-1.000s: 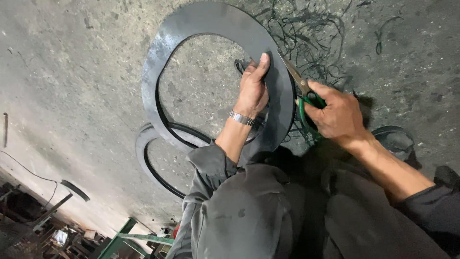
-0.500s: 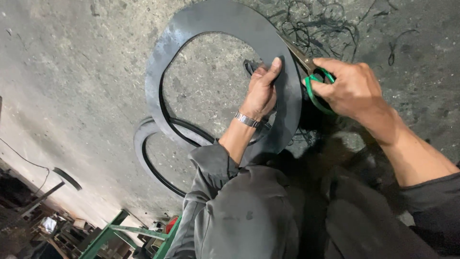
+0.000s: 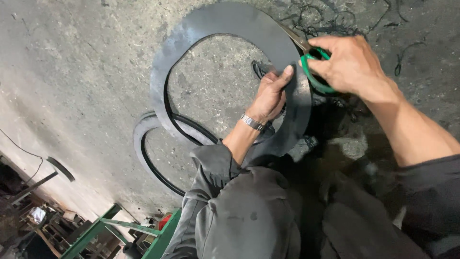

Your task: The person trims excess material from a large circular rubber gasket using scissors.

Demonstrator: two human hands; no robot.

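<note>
A large dark grey rubber ring (image 3: 215,24) is held up over the concrete floor. My left hand (image 3: 270,93), with a metal watch on the wrist, grips the ring's right side, thumb on top. My right hand (image 3: 347,62) holds green-handled scissors (image 3: 314,64) whose blades reach the ring's outer edge at the upper right. A second thinner ring (image 3: 143,144) lies on the floor below the first.
Thin black rubber offcuts (image 3: 335,19) lie scattered on the floor at the top. A green metal frame (image 3: 120,228) and clutter stand at the bottom left. My knees in grey trousers (image 3: 239,216) fill the bottom middle.
The view has closed in on the ring. My right hand with the scissors has moved up along the ring's outer edge; the left hand keeps its grip.
</note>
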